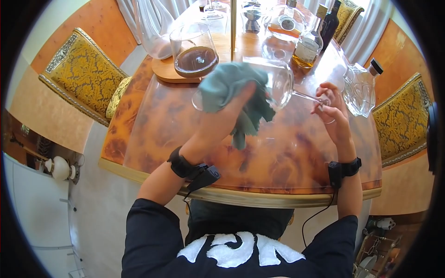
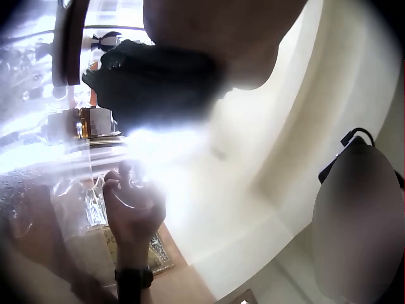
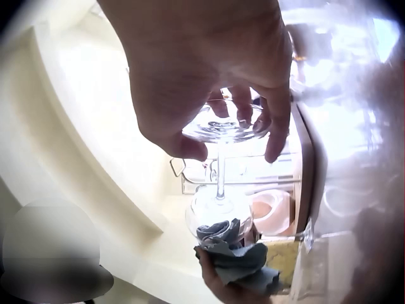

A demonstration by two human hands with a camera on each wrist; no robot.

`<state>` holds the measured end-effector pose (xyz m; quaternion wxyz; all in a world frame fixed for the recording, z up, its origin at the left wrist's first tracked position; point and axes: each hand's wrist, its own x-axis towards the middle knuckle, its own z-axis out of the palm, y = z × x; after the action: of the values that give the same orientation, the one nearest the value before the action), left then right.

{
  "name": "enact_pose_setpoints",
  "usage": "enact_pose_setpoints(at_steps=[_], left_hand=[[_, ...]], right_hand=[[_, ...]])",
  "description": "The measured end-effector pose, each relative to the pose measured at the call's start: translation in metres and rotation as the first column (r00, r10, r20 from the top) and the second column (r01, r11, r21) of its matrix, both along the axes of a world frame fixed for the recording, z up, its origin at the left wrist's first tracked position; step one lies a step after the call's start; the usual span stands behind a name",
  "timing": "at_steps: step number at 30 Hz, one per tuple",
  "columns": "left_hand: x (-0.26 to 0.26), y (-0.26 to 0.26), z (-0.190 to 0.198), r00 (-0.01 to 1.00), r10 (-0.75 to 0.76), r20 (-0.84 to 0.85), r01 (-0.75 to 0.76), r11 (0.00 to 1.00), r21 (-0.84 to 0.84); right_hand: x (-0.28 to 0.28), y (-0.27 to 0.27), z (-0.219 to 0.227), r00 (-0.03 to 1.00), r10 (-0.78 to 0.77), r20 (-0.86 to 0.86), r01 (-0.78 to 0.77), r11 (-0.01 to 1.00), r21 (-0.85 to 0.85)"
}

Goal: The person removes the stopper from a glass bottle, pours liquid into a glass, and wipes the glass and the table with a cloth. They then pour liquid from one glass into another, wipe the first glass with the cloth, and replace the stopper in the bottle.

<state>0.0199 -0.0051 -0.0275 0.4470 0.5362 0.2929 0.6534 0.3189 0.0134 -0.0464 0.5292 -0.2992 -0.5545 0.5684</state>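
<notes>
1. Glossy orange-brown marbled table with a gold-coloured edge.
2. Clear, long-stemmed wine glass, held sideways above the table.
3. Crumpled grey-green fabric cloth, against the glass's bowl.
4. Bare left hand, gripping the cloth; folds hide most fingers, so their spread cannot be told.
5. Bare right hand, thumb and fingers curved around the glass's foot.

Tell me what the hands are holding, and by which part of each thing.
The right hand holds a stemmed glass by its foot. The left hand holds a green cloth at the bowl; its folds hide exactly where it is gripped.
</notes>
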Motion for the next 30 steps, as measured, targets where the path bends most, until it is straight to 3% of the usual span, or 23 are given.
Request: enact_pose_setpoints(at_steps=[2, 3, 4, 6, 7, 11, 12, 13, 16, 17, 18, 20, 21, 22, 24, 25, 26, 28, 30], left_hand=[[-0.002, 0.003, -0.002, 0.897, -0.440, -0.048, 0.422, 0.883, -0.205], [-0.002, -0.001, -0.002, 0.863, -0.482, -0.149, 0.444, 0.866, -0.230], [-0.003, 0.000, -0.004, 0.863, -0.483, -0.149, 0.443, 0.865, -0.235], [-0.004, 0.003, -0.007, 0.774, -0.633, -0.039, 0.592, 0.743, -0.311], [-0.003, 0.003, -0.005, 0.772, -0.634, -0.041, 0.594, 0.743, -0.309], [0.001, -0.002, 0.000, 0.807, -0.583, 0.090, 0.579, 0.753, -0.312], [0.001, 0.004, -0.006, 0.898, -0.423, -0.123, 0.390, 0.893, -0.224], [0.001, 0.006, -0.010, 0.925, -0.216, -0.311, 0.199, 0.976, -0.088], [-0.004, 0.004, -0.016, 0.974, -0.150, -0.171, 0.155, 0.988, 0.017], [-0.002, 0.006, -0.017, 0.976, -0.066, -0.208, 0.097, 0.985, 0.144], [0.000, 0.003, -0.019, 0.976, -0.067, -0.206, 0.097, 0.986, 0.138], [0.010, -0.008, -0.007, 0.929, -0.307, 0.206, 0.323, 0.945, -0.047], [0.015, -0.003, -0.007, 0.958, -0.194, 0.213, 0.200, 0.980, -0.008], [0.013, -0.002, -0.008, 0.958, -0.194, 0.212, 0.200, 0.980, -0.006], [0.003, -0.004, -0.010, 0.983, -0.081, 0.165, 0.127, 0.948, -0.290], [-0.001, -0.007, -0.008, 0.996, -0.072, 0.054, 0.088, 0.893, -0.441], [0.000, -0.006, -0.009, 0.996, -0.071, 0.055, 0.088, 0.891, -0.445], [0.008, 0.000, -0.010, 0.996, 0.044, -0.074, -0.062, 0.965, -0.254], [0.007, 0.008, -0.014, 0.995, 0.050, -0.086, -0.064, 0.982, -0.180]], right_hand=[[0.010, 0.005, -0.003, 0.983, -0.138, 0.125, 0.098, 0.955, 0.281], [0.010, 0.007, -0.009, 0.971, -0.200, 0.134, 0.150, 0.937, 0.317], [0.012, 0.008, -0.009, 0.971, -0.199, 0.132, 0.150, 0.938, 0.312], [0.015, 0.009, -0.008, 0.969, -0.192, 0.155, 0.128, 0.929, 0.348], [0.016, 0.008, -0.006, 0.969, -0.195, 0.154, 0.131, 0.927, 0.351], [0.007, 0.002, 0.000, 0.953, -0.272, 0.131, 0.196, 0.888, 0.416], [0.006, 0.001, 0.000, 0.945, -0.306, 0.112, 0.228, 0.866, 0.446], [0.006, 0.000, -0.001, 0.945, -0.307, 0.112, 0.229, 0.867, 0.442], [0.011, 0.003, -0.001, 0.959, -0.271, 0.085, 0.210, 0.877, 0.431], [0.014, 0.004, 0.001, 0.961, -0.272, 0.055, 0.227, 0.885, 0.407], [0.017, 0.003, 0.002, 0.962, -0.272, 0.028, 0.242, 0.895, 0.376], [0.025, 0.005, 0.005, 0.962, -0.274, 0.001, 0.256, 0.901, 0.351], [0.029, 0.007, 0.006, 0.960, -0.277, -0.031, 0.272, 0.903, 0.332], [0.033, 0.009, 0.007, 0.960, -0.278, -0.032, 0.272, 0.903, 0.333], [0.039, 0.012, 0.005, 0.966, -0.251, -0.054, 0.256, 0.927, 0.274], [0.040, 0.012, 0.004, 0.967, -0.250, -0.051, 0.254, 0.929, 0.268], [0.041, 0.012, 0.003, 0.966, -0.253, -0.044, 0.256, 0.932, 0.256], [0.042, 0.013, 0.003, 0.966, -0.257, -0.037, 0.258, 0.934, 0.247], [0.041, 0.015, 0.000, 0.975, -0.222, -0.030, 0.222, 0.947, 0.231]])
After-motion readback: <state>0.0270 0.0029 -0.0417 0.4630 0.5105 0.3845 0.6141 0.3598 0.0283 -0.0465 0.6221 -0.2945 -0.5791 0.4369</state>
